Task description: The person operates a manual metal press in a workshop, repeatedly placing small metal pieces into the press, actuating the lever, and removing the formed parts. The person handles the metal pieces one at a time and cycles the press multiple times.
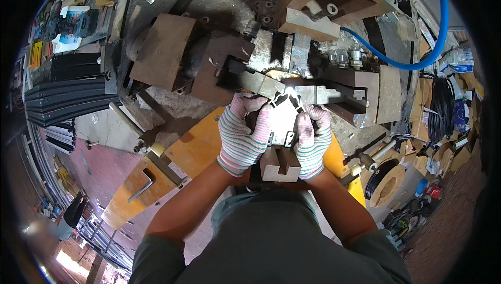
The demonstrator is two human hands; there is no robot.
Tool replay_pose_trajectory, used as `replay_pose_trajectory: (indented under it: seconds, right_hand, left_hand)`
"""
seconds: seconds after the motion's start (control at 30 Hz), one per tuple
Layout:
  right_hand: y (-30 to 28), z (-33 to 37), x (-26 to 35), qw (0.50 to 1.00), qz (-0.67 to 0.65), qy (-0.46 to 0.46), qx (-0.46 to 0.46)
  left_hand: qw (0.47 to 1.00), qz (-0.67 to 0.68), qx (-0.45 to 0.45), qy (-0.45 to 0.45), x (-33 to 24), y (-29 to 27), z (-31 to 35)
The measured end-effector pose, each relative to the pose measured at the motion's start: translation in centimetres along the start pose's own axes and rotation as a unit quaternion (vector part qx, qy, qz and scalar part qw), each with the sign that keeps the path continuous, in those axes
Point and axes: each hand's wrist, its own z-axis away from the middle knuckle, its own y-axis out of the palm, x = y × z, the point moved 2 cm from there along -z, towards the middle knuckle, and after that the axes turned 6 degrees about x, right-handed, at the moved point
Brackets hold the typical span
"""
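Note:
My left hand (244,135), in a striped knit glove with dark-stained fingertips, is closed on the left side of a metal profile piece (285,122). Glare washes out most of that piece; dark angled edges show at its far end, and small dark fittings at its near end. On the right side, my right hand (314,142), gloved the same way, has its fingers closed against it. The far end sits at the tips of two steel jaws, a left jaw (263,85) and a right jaw (319,95). Just nearer me stands a slotted steel block (280,165).
Heavy steel blocks (163,52) flank the jaws on the machine bed. A hex key (142,186) lies on the orange plate (122,195) at left. A blue hose (417,66) curves at upper right. Black strips (70,96) are stacked far left; a cable spool (389,185) stands right.

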Motion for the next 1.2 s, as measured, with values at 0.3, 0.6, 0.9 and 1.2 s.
replay_pose_trajectory:
  seconds: [0.3, 0.6, 0.9, 1.2]
  right_hand:
    - [0.3, -0.2, 0.0, 1.000, 0.000, -0.022, -0.001]
    - [0.5, -0.8, 0.8, 0.998, 0.020, -0.065, -0.009]
    - [0.4, -0.6, 0.6, 0.998, 0.040, -0.054, -0.014]
    - [0.7, -0.8, 1.0, 0.999, -0.036, 0.015, -0.006]
  left_hand:
    - [0.998, 0.052, -0.014, 0.010, 1.2, 0.3, 0.1]
    - [0.997, 0.076, -0.017, -0.025, 1.0, 0.5, 0.2]
    - [0.994, 0.100, -0.032, -0.037, 0.7, 0.7, 0.0]
    - [0.999, 0.031, -0.032, 0.017, 0.2, 0.5, -0.4]
